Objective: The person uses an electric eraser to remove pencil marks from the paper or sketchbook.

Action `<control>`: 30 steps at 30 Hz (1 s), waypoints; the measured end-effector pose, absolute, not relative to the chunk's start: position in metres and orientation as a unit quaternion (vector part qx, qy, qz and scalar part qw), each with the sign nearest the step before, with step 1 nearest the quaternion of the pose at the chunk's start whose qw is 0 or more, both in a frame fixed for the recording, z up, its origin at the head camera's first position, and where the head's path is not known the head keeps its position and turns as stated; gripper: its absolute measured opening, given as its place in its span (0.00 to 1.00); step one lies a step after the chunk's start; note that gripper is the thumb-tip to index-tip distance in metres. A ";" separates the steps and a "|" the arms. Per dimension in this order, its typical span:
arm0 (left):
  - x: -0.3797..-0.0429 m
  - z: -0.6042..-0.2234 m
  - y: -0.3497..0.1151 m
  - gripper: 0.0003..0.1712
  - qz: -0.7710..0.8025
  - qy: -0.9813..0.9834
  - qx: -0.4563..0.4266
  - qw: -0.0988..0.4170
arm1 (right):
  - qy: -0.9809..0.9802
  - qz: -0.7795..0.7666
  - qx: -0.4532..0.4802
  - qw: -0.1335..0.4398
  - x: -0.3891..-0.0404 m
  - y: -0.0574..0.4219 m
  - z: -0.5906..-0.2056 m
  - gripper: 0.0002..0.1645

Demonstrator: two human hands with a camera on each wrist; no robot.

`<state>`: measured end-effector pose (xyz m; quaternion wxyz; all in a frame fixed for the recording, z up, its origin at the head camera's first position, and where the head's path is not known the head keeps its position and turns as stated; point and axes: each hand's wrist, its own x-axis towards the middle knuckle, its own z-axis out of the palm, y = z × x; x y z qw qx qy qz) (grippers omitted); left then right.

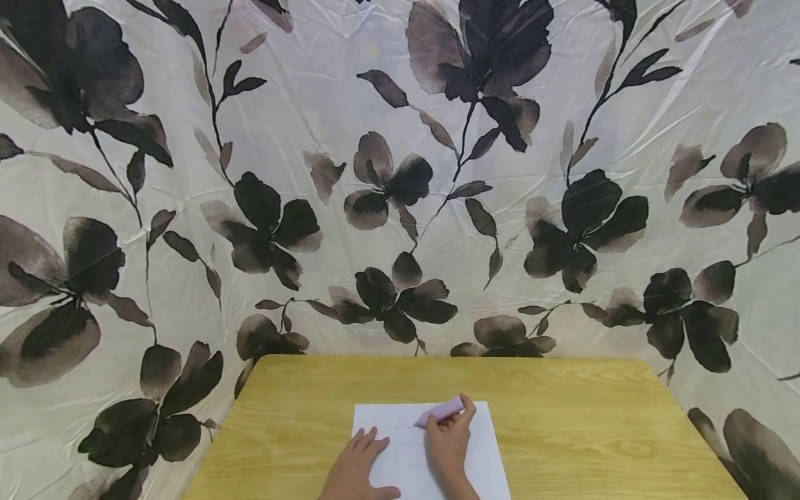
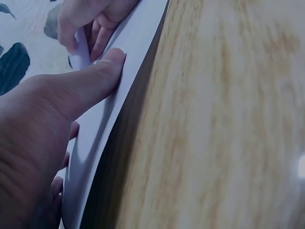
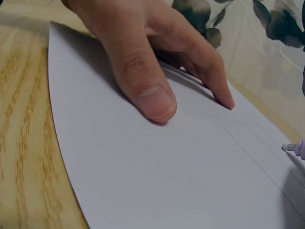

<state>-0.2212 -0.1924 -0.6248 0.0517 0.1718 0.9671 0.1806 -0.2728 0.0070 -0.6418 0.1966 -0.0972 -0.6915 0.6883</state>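
My right hand [image 1: 450, 448] pinches a thick lilac pen [image 1: 441, 410] that slants down to the left over a white sheet of paper [image 1: 486, 462]. In the right wrist view the slim metal pen tip [image 3: 287, 147] is right at the paper, close to thin straight pencil-grey lines [image 3: 256, 160]. My left hand [image 1: 359, 467] rests on the left side of the sheet with its fingers spread. Its thumb [image 2: 102, 71] lies along the near part of the paper, whose edge bows up off the table in the left wrist view.
The sheet lies on a yellowish wood-grain table [image 1: 581, 423]. Behind and around the table hangs a white cloth [image 1: 350, 62] printed with dark flowers and leaves.
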 end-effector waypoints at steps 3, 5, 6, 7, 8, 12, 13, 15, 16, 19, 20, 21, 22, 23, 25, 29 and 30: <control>-0.222 -0.623 -0.192 0.57 0.186 0.966 0.171 0.049 | -0.692 0.690 -0.086 0.195 -0.274 0.007 -0.641 0.47; -0.222 -0.622 -0.191 0.57 0.190 0.965 0.173 0.047 | -0.691 0.691 -0.086 0.196 -0.275 0.008 -0.642 0.47; -0.222 -0.622 -0.191 0.57 0.191 0.965 0.174 0.047 | -0.691 0.691 -0.088 0.196 -0.275 0.008 -0.642 0.47; -0.221 -0.622 -0.191 0.57 0.191 0.965 0.175 0.047 | -0.693 0.688 -0.089 0.196 -0.275 0.008 -0.643 0.47; -0.221 -0.623 -0.191 0.57 0.190 0.965 0.173 0.049 | -0.697 0.684 -0.089 0.196 -0.274 0.008 -0.643 0.47; -0.219 -0.626 -0.191 0.58 0.191 0.966 0.165 0.056 | -0.701 0.681 -0.089 0.190 -0.272 0.008 -0.645 0.48; -0.219 -0.626 -0.191 0.58 0.194 0.966 0.162 0.057 | -0.700 0.683 -0.087 0.190 -0.272 0.008 -0.645 0.48; -0.219 -0.626 -0.191 0.58 0.199 0.965 0.161 0.057 | -0.695 0.688 -0.087 0.188 -0.273 0.008 -0.645 0.48; -0.220 -0.626 -0.191 0.58 0.199 0.965 0.160 0.056 | -0.694 0.690 -0.084 0.189 -0.274 0.007 -0.645 0.48; -0.220 -0.625 -0.191 0.57 0.196 0.966 0.163 0.053 | -0.690 0.696 -0.085 0.182 -0.275 0.007 -0.644 0.48; -0.221 -0.625 -0.191 0.57 0.194 0.966 0.162 0.054 | -0.686 0.700 -0.088 0.180 -0.275 0.007 -0.644 0.48; -0.221 -0.625 -0.191 0.57 0.195 0.966 0.162 0.053 | -0.684 0.701 -0.088 0.180 -0.276 0.007 -0.643 0.48; -0.222 -0.624 -0.191 0.57 0.194 0.966 0.161 0.054 | -0.683 0.703 -0.087 0.179 -0.276 0.007 -0.642 0.48; -0.222 -0.624 -0.190 0.57 0.193 0.967 0.160 0.054 | -0.682 0.704 -0.085 0.179 -0.276 0.007 -0.640 0.48; -0.223 -0.623 -0.189 0.57 0.192 0.967 0.160 0.054 | -0.681 0.704 -0.080 0.182 -0.276 0.007 -0.640 0.47; -0.222 -0.622 -0.189 0.57 0.183 0.968 0.165 0.054 | -0.672 0.711 -0.079 0.190 -0.275 0.006 -0.643 0.48; -0.221 -0.622 -0.189 0.57 0.183 0.967 0.166 0.056 | -0.671 0.712 -0.081 0.192 -0.275 0.007 -0.643 0.48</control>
